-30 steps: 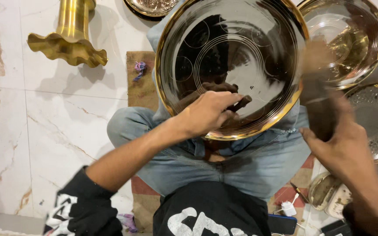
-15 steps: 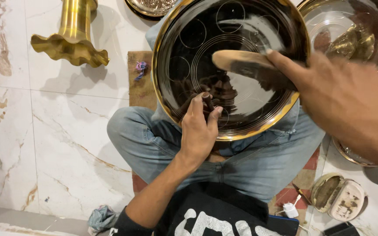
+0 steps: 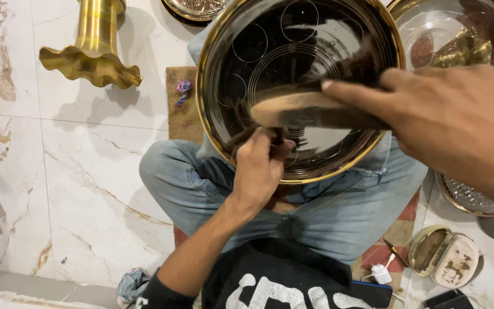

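Marble floor (image 3: 75, 189), white with tan veins. Fluted brass stand (image 3: 94, 48) lying at upper left, flared rim toward the camera. Edge of an embossed metal plate (image 3: 192, 8) at top centre. Patterned mat (image 3: 181, 106) under the seated person, a small purple scrap (image 3: 183, 87) on it. Blue jeans (image 3: 327, 217), legs crossed; black printed shirt (image 3: 275, 280). Lower right: open oval tin (image 3: 444, 257) with grimy contents, small white charger (image 3: 381, 274), dark phone (image 3: 370, 294). Crumpled cloth (image 3: 131, 284) at bottom left
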`<state>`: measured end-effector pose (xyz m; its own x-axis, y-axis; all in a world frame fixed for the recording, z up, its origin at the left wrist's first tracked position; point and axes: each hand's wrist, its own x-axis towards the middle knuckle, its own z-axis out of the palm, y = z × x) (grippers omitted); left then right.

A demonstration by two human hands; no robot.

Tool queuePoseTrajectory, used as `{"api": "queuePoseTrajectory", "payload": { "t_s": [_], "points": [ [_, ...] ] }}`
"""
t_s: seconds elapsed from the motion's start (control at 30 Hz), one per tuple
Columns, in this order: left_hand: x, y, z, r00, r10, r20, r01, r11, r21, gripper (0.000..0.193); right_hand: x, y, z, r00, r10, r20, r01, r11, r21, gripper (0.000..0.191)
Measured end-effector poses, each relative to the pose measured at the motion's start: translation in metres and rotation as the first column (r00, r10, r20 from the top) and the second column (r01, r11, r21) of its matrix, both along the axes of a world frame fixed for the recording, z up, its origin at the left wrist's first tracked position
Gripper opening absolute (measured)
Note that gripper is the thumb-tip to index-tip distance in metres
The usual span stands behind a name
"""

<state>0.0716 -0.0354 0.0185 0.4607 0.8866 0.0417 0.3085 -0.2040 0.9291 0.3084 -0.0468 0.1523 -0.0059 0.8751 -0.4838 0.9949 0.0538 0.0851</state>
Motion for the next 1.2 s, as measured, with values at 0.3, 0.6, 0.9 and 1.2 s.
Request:
{"api": "queuePoseTrajectory", "payload": {
  "t_s": [0.3,0.6,0.9,1.2],
  "points": [
    [0.003,0.037,-0.010,0.884,-0.466,0.030,0.458,0.878,0.136,0.039,0.026,-0.074,-0.043,0.936,-0.275,-0.220,0.316,0.932,0.177,0.085],
    [0.027,0.073,-0.021,0.471,-0.882,0.018,0.875,0.470,0.113,0.040,-0.025,-0.195,-0.122,0.589,-0.536,-0.605,0.779,0.576,0.247,0.076],
    [0.048,0.084,-0.016,0.150,-0.986,-0.077,0.988,0.147,0.048,0.038,-0.089,-0.237,-0.168,0.448,-0.550,-0.705,0.894,0.303,0.332,0.080],
    [0.046,0.094,-0.006,0.345,-0.938,-0.027,0.935,0.341,0.097,0.028,-0.090,-0.238,-0.165,0.511,-0.703,-0.495,0.860,0.405,0.312,0.086]
  ]
}}
